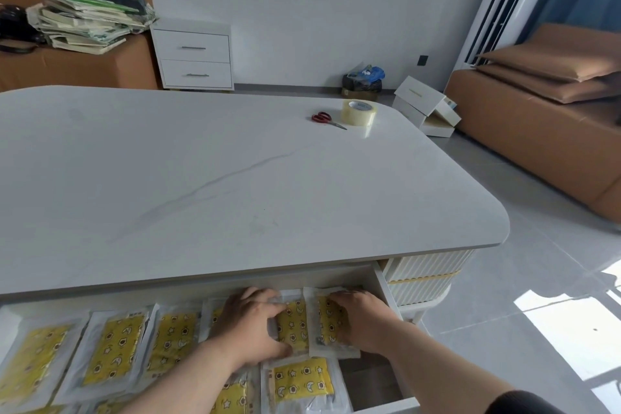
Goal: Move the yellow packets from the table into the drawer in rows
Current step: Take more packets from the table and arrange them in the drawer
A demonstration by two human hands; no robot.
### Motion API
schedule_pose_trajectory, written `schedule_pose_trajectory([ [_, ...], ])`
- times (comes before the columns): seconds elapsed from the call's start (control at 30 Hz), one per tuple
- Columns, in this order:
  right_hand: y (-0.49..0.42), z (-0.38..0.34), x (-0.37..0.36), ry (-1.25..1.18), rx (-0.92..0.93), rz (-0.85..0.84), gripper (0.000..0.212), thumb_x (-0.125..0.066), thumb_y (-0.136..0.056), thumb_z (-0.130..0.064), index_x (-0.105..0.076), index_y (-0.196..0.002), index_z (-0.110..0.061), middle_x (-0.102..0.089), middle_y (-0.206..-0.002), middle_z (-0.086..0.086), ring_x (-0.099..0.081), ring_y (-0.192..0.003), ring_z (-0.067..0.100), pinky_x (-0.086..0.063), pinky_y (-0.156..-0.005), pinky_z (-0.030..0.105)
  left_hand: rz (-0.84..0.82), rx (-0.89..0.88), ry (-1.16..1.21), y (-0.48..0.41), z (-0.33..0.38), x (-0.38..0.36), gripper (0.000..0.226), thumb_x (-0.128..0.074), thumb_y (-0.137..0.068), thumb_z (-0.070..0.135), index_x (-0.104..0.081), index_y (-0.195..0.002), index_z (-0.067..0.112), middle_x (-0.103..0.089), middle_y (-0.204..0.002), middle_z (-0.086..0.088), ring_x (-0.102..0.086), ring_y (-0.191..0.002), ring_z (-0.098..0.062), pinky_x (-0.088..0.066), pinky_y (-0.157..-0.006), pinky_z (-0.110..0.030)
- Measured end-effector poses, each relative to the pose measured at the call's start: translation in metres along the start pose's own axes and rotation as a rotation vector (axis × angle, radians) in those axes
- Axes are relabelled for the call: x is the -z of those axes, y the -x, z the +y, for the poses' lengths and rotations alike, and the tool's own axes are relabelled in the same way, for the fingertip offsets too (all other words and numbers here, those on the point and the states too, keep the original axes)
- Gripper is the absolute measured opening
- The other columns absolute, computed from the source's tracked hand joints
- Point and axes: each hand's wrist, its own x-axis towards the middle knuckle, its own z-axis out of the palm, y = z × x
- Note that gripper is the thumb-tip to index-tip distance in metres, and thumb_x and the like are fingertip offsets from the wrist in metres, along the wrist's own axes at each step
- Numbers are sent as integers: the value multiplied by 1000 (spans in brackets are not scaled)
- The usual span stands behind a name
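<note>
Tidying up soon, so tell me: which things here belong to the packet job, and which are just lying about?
In the job: yellow packets, drawer, table, left hand, right hand.
Lying about: scissors, tape roll, stacked papers.

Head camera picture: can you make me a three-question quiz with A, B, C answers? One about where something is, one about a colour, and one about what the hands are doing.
1. Where are the scissors?
A. On the floor. B. On the table beside the tape roll. C. On the sofa.

2. What colour are the scissors' handles?
A. Red. B. Blue. C. Green.

3. What are the left hand and right hand doing?
A. Waving. B. Cutting paper. C. Holding yellow packets in the open drawer.

Answers:
1 B, they lie next to the roll on the far tabletop.
2 A, the loops are red.
3 C, the fingers curl on packets inside the drawer.
</note>
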Motion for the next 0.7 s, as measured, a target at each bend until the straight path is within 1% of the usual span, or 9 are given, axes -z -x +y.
schedule_pose_trajectory([
  [0.27, -1, 2, -1, 22, -3, -27, 67, -63, -89, -26, -36, -150, -32, -46, -149, -1, -43, -136, 23, -38, -112, 32, 2, 8, -1, 1, 0, 2, 83, -70, -66, 66, -46, -141, 39, -32, -152, 15, -25, -138, -11, -16, -116, -35],
  [0.3, 0, 1, 1, 1, 3, -28, 67, -62, -89, -23, -36, -150, -32, -43, -152, -1, -41, -138, 23, -36, -114, 31, 6, 15, 4, 2, -1, 3, 85, -70, -66, 66, -44, -142, 38, -32, -152, 15, -25, -137, -12, -17, -115, -34],
  [0.37, 0, 2, 5, -61, 12, 3, 69, -56, -88, -11, -36, -151, -30, -32, -159, -4, -32, -144, 20, -27, -117, 26, 16, 40, 6, 4, -2, 5, 92, -67, -64, 71, -40, -145, 37, -33, -149, 13, -27, -135, -12, -19, -115, -33],
  [0.4, 0, 3, 7, -92, 6, 19, 69, -52, -87, -7, -37, -151, -28, -28, -160, -4, -29, -146, 18, -23, -117, 23, 9, 54, 0, 5, -2, 5, 97, -65, -61, 75, -37, -145, 37, -32, -146, 12, -27, -133, -13, -21, -115, -34],
  [0.43, 0, 3, 9, -112, -3, 20, 68, -51, -87, -6, -38, -151, -28, -27, -160, -4, -30, -145, 18, -23, -116, 22, -3, 66, -10, 6, -2, 6, 101, -63, -58, 79, -34, -146, 38, -31, -143, 11, -27, -130, -14, -23, -115, -35],
  [0.5, 1, 3, 10, -109, -13, -26, 70, -59, -88, -17, -34, -152, -29, -26, -157, 0, -36, -141, 21, -28, -115, 24, -33, 87, -32, 8, 0, 6, 104, -61, -55, 82, -31, -146, 41, -30, -139, 8, -25, -127, -16, -24, -114, -38],
  [0.57, 2, 2, 8, -66, -34, -116, 83, -68, -86, -36, -21, -155, -32, -21, -158, 5, -36, -141, 27, -33, -116, 32, -51, 103, -39, 8, 0, 6, 106, -61, -55, 82, -27, -148, 44, -28, -141, 8, -24, -129, -17, -21, -116, -40],
  [0.6, 2, 2, 7, -41, -43, -153, 89, -69, -85, -42, -16, -156, -34, -16, -159, 6, -35, -142, 29, -34, -116, 35, -61, 108, -43, 8, -1, 5, 107, -61, -55, 83, -26, -148, 45, -27, -142, 8, -23, -130, -17, -20, -117, -41],
  [0.7, 2, 2, 5, -12, -55, -198, 93, -68, -86, -42, -8, -156, -38, -13, -160, 7, -34, -142, 31, -35, -115, 37, -76, 123, -59, 8, -4, 4, 107, -60, -54, 84, -23, -148, 48, -26, -142, 9, -23, -131, -19, -20, -117, -42],
])
